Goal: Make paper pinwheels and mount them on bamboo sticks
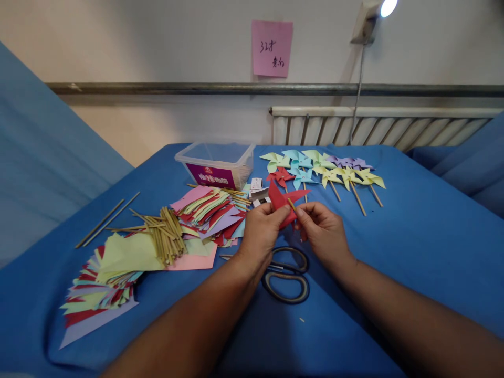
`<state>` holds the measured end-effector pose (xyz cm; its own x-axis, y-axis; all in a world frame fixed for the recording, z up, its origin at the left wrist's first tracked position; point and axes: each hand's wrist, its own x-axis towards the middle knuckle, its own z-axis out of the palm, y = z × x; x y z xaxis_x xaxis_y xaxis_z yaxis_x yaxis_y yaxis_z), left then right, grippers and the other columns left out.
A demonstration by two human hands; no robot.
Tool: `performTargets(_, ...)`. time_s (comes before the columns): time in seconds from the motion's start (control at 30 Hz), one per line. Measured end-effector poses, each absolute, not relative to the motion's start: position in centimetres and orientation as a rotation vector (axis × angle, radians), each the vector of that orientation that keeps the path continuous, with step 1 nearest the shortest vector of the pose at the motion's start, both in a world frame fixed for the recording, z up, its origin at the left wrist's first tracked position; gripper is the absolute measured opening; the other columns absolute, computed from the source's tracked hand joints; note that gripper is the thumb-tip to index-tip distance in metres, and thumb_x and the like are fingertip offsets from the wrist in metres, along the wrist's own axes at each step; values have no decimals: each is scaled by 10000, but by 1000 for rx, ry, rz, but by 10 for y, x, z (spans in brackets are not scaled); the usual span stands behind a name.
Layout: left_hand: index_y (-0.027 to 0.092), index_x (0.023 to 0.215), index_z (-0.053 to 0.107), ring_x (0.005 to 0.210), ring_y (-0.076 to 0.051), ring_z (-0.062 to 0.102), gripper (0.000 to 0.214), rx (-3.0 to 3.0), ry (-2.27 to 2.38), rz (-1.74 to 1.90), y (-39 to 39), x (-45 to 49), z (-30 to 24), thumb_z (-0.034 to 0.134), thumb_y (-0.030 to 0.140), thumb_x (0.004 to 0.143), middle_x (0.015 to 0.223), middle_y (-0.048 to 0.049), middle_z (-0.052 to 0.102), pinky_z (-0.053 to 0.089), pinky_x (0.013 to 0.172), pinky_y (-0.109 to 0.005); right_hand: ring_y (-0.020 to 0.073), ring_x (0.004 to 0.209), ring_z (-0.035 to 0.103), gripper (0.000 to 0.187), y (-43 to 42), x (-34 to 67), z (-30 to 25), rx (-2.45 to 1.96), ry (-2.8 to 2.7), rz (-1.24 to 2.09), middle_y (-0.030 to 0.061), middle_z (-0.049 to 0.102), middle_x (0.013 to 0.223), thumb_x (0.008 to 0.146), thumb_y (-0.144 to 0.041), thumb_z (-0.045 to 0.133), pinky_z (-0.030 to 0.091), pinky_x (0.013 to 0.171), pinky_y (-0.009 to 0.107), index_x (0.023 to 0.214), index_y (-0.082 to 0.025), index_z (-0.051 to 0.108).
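Observation:
My left hand [258, 231] is closed on a red paper pinwheel [277, 196], its pointed blades sticking up and to the right. My right hand [325, 231] pinches a short yellowish stick [291, 203] that lies across the pinwheel's middle; most of the stick is hidden by the fingers. Below both hands, scissors with dark handles [285, 286] rest on the blue cloth, their blades partly behind my left wrist. Small white boxes [256, 185] stand just behind my left hand.
Finished-looking pinwheels on sticks [348, 176] lie at the back right. Left of my hands are cut paper sheets [129, 257], a second paper pile [210, 210], a bundle of short sticks [167, 236] and two longer sticks [106, 223]. A clear plastic tub [216, 163] stands behind.

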<state>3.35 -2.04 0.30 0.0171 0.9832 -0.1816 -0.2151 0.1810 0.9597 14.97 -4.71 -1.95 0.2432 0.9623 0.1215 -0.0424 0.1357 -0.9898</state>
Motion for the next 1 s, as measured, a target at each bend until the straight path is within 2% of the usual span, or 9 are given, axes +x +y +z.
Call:
performTargets(0.67, 136, 587, 628, 538, -88, 488, 184, 956, 1169, 1174, -23, 35, 5, 740, 279, 617, 585, 4, 585, 358, 537, -222, 92, 515, 527, 209, -48, 149, -19, -1096, -1039, 925, -35, 626, 643, 789, -380, 728, 449, 466, 208, 823, -192, 644)
performTargets(1.0, 131, 623, 672, 548, -101, 499, 185, 976, 1180, 1171, -21, 34, 2, 756, 295, 609, 605, -12, 616, 357, 542, -235, 103, 527, 539, 192, -47, 151, -20, -1119, -1070, 890, -27, 642, 651, 780, -372, 738, 455, 484, 225, 801, -200, 654)
